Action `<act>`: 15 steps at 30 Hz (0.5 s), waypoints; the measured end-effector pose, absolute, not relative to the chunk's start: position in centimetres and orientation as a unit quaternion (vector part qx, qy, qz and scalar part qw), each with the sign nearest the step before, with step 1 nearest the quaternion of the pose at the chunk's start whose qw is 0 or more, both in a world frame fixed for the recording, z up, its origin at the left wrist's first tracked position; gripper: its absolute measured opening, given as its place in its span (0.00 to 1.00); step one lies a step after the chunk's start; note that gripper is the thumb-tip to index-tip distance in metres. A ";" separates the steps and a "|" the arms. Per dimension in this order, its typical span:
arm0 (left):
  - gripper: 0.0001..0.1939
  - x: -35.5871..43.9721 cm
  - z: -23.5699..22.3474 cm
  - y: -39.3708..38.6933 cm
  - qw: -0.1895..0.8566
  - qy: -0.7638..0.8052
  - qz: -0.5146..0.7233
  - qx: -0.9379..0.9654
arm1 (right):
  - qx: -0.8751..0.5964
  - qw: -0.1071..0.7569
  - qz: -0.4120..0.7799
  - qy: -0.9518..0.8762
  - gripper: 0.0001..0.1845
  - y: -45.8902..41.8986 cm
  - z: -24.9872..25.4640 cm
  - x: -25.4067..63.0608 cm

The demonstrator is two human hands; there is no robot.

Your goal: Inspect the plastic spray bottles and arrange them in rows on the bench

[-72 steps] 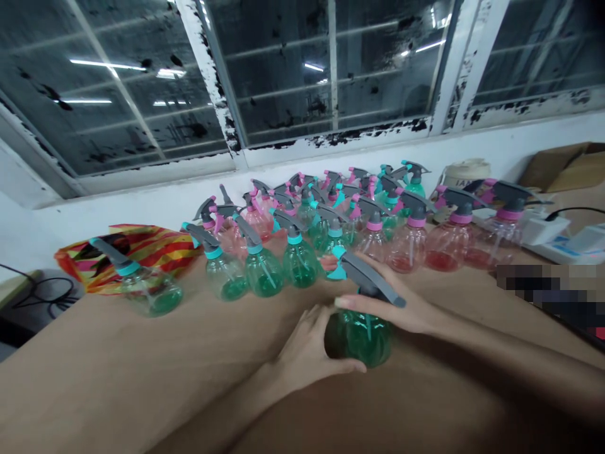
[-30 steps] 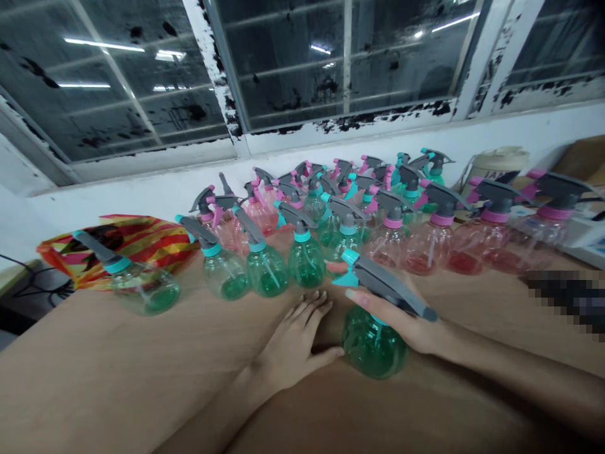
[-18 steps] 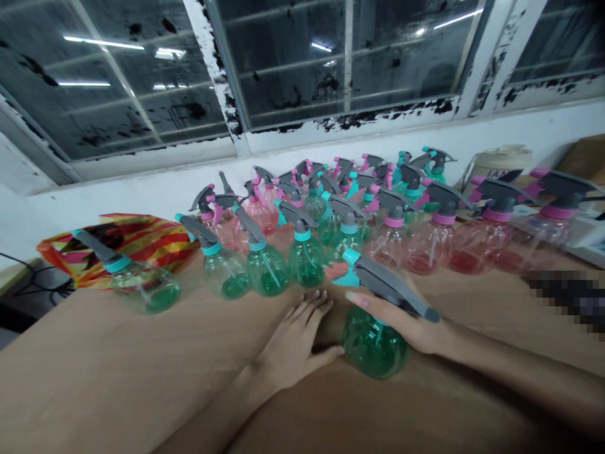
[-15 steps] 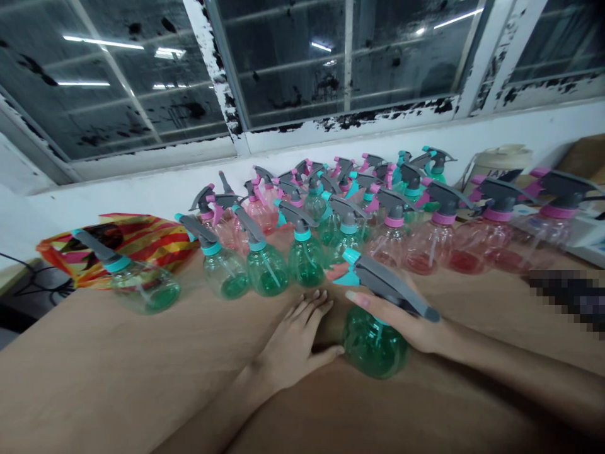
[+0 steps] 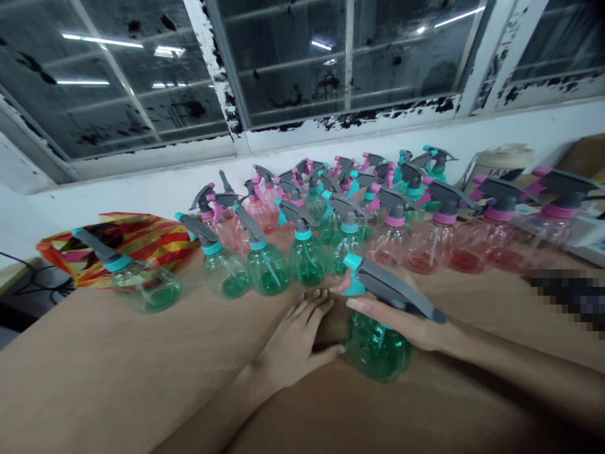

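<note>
My right hand point(image 5: 401, 325) is wrapped round the neck of a green spray bottle point(image 5: 378, 353), just under its grey sprayer head with a turquoise nozzle and trigger. The thumb lies across the near side; some of the fingers are hidden behind the head. My left hand point(image 5: 295, 347) lies flat on the wooden table point(image 5: 118, 378) with its fingers spread, its thumb tip close to the bottle's left side. Whether that thumb touches the bottle I cannot tell. Beyond the hands stands a row of spray bottles, among them a green one point(image 5: 307, 261) and a pink one point(image 5: 430, 246).
Several more pink and green spray bottles crowd behind the front row, below the window. A green bottle point(image 5: 146, 290) stands apart at the left, by a red and yellow plastic bag point(image 5: 161, 239). At the right are a beige container point(image 5: 501, 164) and a blurred-out dark object point(image 5: 567, 296).
My right hand and the spray bottle in it have moved slightly down and to the right. The left hand has stayed in place.
</note>
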State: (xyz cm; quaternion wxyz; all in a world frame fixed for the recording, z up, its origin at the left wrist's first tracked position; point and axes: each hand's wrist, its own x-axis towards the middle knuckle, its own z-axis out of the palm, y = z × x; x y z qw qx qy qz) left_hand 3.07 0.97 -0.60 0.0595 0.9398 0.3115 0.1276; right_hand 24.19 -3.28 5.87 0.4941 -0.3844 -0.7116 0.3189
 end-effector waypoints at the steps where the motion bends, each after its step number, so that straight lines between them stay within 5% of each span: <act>1: 0.37 3.1 -0.6 1.0 0.058 0.314 0.127 0.939 | -0.378 0.492 0.331 -0.711 0.09 -3.3 5.9 24.2; 7: 0.36 3.0 -0.7 0.9 0.054 0.313 0.117 0.941 | -0.378 0.493 0.340 -0.707 0.19 -3.3 5.5 24.3; 15: 0.35 3.0 -0.6 1.0 0.053 0.313 0.110 0.942 | -0.365 0.513 0.311 -0.712 0.18 -3.2 5.5 24.3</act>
